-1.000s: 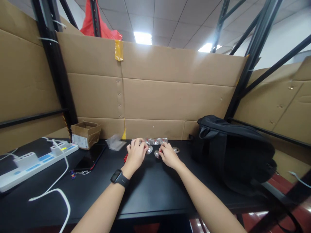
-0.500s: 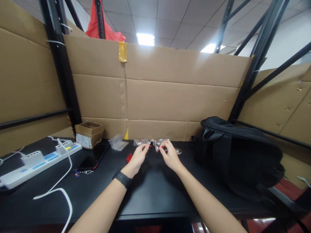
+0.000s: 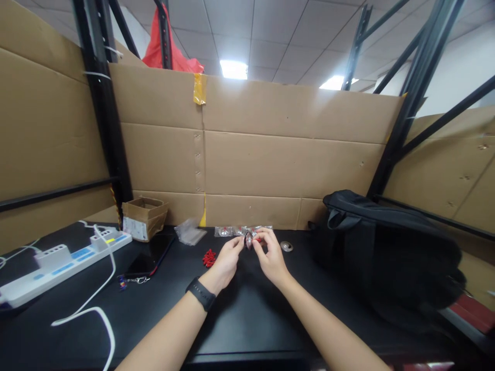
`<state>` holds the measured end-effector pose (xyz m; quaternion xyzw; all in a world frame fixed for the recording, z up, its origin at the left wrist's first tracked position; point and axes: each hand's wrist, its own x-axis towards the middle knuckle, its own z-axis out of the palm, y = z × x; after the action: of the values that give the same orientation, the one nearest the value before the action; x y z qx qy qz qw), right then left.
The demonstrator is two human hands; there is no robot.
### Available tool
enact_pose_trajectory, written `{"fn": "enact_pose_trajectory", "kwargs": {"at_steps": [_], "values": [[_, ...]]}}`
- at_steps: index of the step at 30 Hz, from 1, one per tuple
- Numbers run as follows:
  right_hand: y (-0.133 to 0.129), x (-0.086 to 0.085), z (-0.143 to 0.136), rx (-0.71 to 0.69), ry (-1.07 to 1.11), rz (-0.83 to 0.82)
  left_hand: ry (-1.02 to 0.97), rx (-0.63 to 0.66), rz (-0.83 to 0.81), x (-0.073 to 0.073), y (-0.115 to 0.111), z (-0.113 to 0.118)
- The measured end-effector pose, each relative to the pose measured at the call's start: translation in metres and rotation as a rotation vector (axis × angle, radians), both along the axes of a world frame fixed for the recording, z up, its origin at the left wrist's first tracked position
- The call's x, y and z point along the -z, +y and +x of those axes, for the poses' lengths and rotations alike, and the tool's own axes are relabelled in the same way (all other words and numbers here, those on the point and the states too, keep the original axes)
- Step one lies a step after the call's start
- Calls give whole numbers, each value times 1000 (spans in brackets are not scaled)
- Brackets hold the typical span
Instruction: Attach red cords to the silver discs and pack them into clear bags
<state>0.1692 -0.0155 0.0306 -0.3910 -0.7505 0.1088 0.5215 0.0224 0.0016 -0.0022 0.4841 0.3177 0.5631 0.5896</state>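
Near the back of the black table, my left hand (image 3: 227, 262) pinches a small dark round piece (image 3: 245, 240). Right beside it, my right hand (image 3: 272, 258) is closed on a shiny round disc (image 3: 248, 240) with a red part (image 3: 258, 239) at its side. The two pieces are together between my fingertips; whether they are joined cannot be made out. A pile of small red pieces (image 3: 209, 258) lies left of my left hand. Another round metal disc (image 3: 286, 247) lies right of my right hand. Clear-wrapped discs (image 3: 225, 232) lie in a row behind my hands.
On the left are a white power strip (image 3: 73, 258) with a cable, a phone (image 3: 150, 256) with a keychain, an open cardboard box (image 3: 145, 216) and clear plastic bags (image 3: 189, 232). A black backpack (image 3: 382, 252) stands on the right. Cardboard walls (image 3: 270, 159) enclose the table.
My hands have come closer together, bringing the dark piece up against the shiny disc. The view has shifted slightly, and more of the red pile shows.
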Motion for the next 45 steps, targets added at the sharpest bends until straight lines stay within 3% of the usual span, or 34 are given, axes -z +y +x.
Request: {"fn": "enact_pose_trajectory", "kwargs": {"at_steps": [6,17,24,30,36,41,45], "values": [[0,3,-1,29,21,25,-25,42,-88,2,0,0],[2,8,-1,32,14,11,-72,75,-61,6,-2,7],[5,13,-1,-187,254,-259,-62,18,5,10,4,7],[8,12,5,-274,287,-417,48,-63,172,16,11,5],[7,8,9,-311,311,-503,325,-133,291,13,14,-2],[11,7,15,-263,252,-481,937,-324,579,3,17,-32],[15,4,22,-177,227,-458,1331,-538,278,15,42,-84]]}}
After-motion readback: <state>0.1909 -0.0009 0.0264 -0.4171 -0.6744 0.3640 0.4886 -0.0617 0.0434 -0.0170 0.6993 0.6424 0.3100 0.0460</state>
